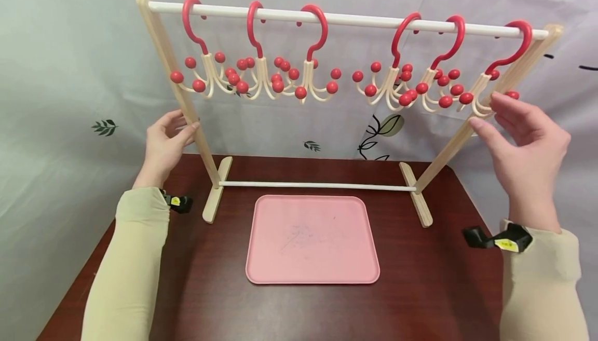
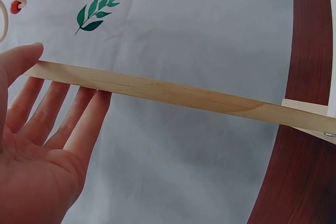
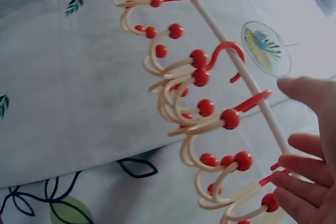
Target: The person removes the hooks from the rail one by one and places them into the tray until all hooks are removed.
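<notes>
A small garment rack of pale wood has a white top bar. My left hand is at its left post, pinching it between thumb and fingers; the left wrist view shows the thumb on one edge of the post and the fingertips on the other. Several hangers with red hooks and curved cream arms tipped with red balls hang from the bar. My right hand is spread beside the right post, fingertips close to the rightmost hanger, holding nothing.
A pink rectangular tray lies on the dark red-brown table in front of the rack. A thin white lower bar joins the rack's wooden feet. Behind hangs a pale cloth with leaf prints.
</notes>
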Action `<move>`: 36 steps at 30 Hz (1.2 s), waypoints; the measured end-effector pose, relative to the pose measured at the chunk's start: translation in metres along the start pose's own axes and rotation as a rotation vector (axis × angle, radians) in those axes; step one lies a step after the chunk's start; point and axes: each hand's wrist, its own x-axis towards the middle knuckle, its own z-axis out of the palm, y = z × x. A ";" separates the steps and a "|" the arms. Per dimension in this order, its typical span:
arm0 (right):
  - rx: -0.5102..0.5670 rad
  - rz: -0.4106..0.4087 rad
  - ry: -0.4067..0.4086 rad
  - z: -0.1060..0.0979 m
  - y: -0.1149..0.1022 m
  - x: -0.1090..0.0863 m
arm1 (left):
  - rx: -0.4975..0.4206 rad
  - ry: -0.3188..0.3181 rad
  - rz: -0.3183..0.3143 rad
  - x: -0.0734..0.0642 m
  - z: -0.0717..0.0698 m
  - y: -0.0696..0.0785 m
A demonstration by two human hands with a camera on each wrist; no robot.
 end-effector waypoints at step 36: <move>0.304 0.382 0.139 0.008 -0.001 0.089 | -0.071 0.007 -0.002 0.001 0.000 0.000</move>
